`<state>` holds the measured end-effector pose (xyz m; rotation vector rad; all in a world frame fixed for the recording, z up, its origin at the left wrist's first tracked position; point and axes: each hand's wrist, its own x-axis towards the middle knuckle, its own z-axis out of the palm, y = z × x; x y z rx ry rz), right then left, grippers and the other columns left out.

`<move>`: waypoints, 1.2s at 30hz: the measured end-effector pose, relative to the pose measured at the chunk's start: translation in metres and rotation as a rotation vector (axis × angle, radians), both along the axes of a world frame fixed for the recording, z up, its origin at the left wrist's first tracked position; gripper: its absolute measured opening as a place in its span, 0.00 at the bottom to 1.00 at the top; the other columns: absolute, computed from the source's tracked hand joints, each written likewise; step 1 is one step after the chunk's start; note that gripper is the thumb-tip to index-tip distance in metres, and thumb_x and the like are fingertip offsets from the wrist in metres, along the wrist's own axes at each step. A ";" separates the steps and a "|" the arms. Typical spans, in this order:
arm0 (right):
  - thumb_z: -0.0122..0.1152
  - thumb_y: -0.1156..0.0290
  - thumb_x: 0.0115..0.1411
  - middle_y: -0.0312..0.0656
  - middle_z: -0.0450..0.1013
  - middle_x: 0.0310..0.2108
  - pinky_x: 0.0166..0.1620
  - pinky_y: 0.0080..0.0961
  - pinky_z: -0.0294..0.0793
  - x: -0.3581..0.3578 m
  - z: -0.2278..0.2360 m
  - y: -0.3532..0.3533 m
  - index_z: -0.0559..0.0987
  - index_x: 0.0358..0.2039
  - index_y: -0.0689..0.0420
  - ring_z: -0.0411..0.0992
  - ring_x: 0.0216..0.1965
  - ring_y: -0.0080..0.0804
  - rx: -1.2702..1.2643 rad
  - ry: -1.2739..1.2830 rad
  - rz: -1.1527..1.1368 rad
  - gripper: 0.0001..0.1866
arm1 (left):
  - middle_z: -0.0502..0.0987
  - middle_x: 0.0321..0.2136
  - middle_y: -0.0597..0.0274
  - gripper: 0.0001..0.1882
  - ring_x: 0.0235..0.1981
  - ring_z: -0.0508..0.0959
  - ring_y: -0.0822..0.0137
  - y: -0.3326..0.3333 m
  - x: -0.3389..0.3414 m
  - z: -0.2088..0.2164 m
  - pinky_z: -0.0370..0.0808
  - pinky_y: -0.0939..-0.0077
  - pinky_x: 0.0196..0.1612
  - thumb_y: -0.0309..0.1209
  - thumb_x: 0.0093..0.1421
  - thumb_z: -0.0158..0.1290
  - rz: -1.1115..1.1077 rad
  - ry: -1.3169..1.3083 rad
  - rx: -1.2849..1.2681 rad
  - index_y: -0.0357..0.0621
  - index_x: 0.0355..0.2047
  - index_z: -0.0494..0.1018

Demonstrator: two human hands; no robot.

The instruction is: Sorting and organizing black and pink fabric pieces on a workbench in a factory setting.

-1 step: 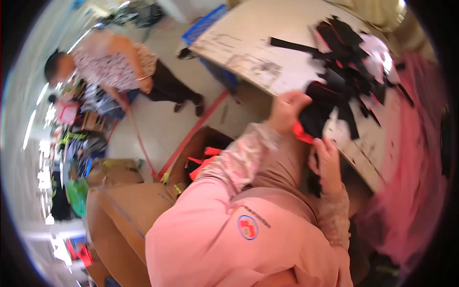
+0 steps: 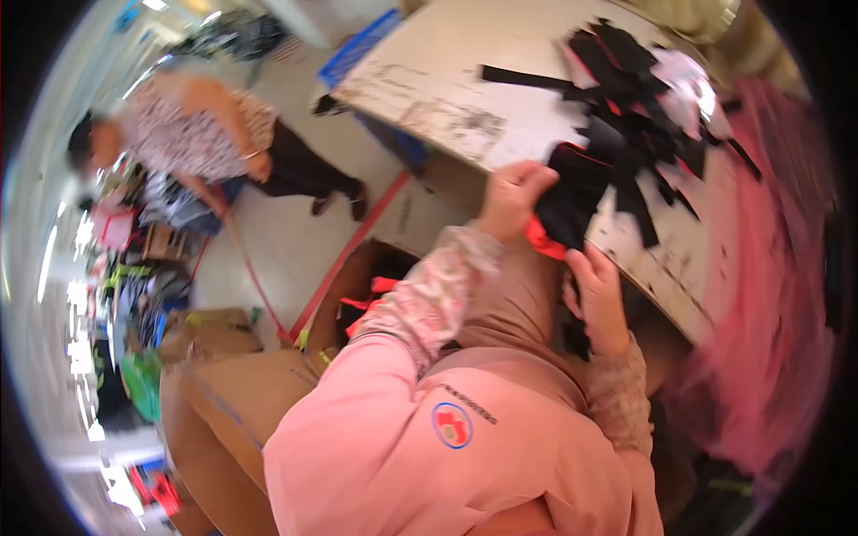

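A black cloth piece with a bright red edge (image 2: 572, 198) hangs between my hands, just over the near edge of the white table (image 2: 420, 67). My left hand (image 2: 514, 198) pinches its left side between thumb and fingers. At the lower corner, my right hand (image 2: 601, 299) has thumb and fingertips closed on the cloth; part of this grip is hidden. Beyond my hands lies a loose heap of black, red-trimmed cloth pieces (image 2: 630, 98), with a white piece (image 2: 684, 80) beside it. One long black strip (image 2: 523, 79) sticks out leftward across the tabletop.
At my left stands a large cardboard box (image 2: 237, 393); red and black pieces (image 2: 366, 299) show in an open carton. Pink netting (image 2: 746, 268) drapes down the right. Another person (image 2: 201, 121) stands on the floor at left. A blue crate (image 2: 357, 45) sits by the table's far corner.
The whole view has shifted slightly, so the scene appears a little further left. Both hands keep the black and red cloth in nearly the same position.
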<state>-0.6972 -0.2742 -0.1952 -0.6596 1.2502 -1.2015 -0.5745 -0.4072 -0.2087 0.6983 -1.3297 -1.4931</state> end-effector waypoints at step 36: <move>0.53 0.64 0.60 0.40 0.66 0.13 0.22 0.26 0.62 0.006 -0.017 -0.038 0.73 0.21 0.64 0.61 0.16 0.27 -0.399 0.781 -0.024 0.17 | 0.70 0.12 0.60 0.12 0.16 0.69 0.72 -0.080 -0.038 -0.017 0.66 0.75 0.22 0.31 0.51 0.60 0.452 -0.451 -0.417 0.39 0.19 0.69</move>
